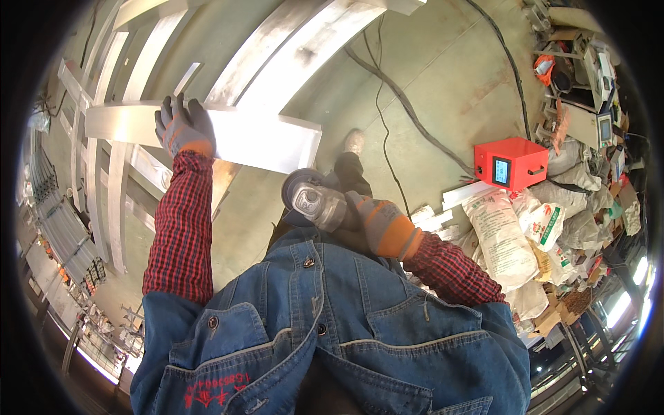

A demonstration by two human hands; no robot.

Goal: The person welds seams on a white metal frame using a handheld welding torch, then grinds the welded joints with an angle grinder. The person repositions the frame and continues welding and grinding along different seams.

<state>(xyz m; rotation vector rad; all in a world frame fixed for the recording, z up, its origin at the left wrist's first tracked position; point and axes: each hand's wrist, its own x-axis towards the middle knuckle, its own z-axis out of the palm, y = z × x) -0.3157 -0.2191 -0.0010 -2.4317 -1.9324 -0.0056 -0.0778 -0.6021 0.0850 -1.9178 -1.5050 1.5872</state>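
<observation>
My left hand [185, 128], in a grey and orange work glove, lies on a shiny metal beam [259, 140]. Its fingers are spread and reach the beam's far edge. An angle grinder [319, 205] is held in my right hand [389, 225], which wears a matching glove and has its fingers wrapped round the tool's body. The grinder's round disc [297, 187] is just on the near side of the beam's right end; whether they touch I cannot tell. Behind that beam, two broad metal bars [294, 59] run away from me, brightly lit.
A metal frame [117, 173] of several bars fills the left side. At right a red box with a screen [512, 164] stands beside white sacks [503, 242] and heaped scrap. Dark cables [408, 104] cross the floor. My shoe [354, 140] shows beyond the grinder.
</observation>
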